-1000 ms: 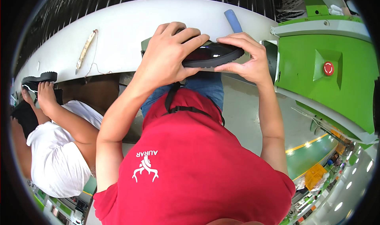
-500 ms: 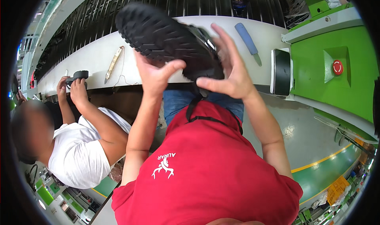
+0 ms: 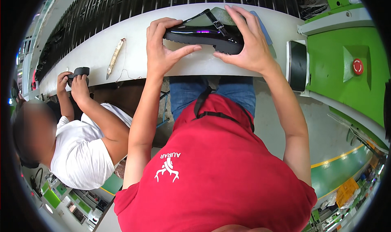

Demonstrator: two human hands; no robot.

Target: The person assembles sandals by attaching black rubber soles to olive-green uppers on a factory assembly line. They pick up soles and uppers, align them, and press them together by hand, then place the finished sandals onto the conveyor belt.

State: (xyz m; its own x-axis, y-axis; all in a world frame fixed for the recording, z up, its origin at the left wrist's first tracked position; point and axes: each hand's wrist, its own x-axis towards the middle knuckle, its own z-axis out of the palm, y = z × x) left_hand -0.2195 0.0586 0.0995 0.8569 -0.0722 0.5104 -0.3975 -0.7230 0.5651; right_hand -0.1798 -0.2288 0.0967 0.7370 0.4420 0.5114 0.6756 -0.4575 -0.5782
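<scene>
Left hand [image 3: 165, 52] grips black buckled shoe [image 3: 195, 32] by the toe end, right hand [image 3: 253, 48] grips the heel end. Shoe's over the worktop [image 3: 138, 54], sole edge toward wearer. Blue-handled knife [image 3: 265, 30] partly hidden behind right hand.

Bright light is flooding the surface [image 3: 93, 54] around the fingers [image 3: 185, 52], glare is streaking the shoe [image 3: 201, 32] between them, outer edges are bowing.

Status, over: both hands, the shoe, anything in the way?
Left hand on toe, right hand on heel. Shoe held side-on, sole nearest the wearer. Knife close by right hand, partly hidden; nothing seen blocking.
</scene>
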